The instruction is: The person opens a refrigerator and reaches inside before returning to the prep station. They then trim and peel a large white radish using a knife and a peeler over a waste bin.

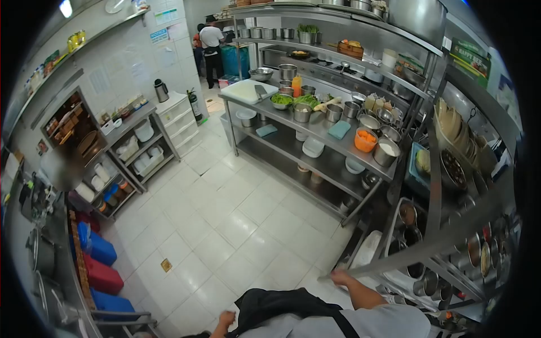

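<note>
At the bottom edge, my left hand (pixel 227 319) hangs beside the dark apron (pixel 282 308), fingers loosely curled and nothing visible in them. My right hand (pixel 341 278) is low on the right, against the near end of a grey metal rail (pixel 389 262). Its fingers are small and partly turned away, so whether they grip the rail cannot be made out. Beyond the rail, a tray with metal pots (pixel 414 234) lies on the right-hand rack.
A steel table (pixel 313 127) carries greens, pots, a white cutting board (pixel 249 90) and an orange container (pixel 365 139). Blue (pixel 103 249) and red bins (pixel 103 274) stand left. People (pixel 212 42) stand at the back; a blurred figure (pixel 66 167) is left.
</note>
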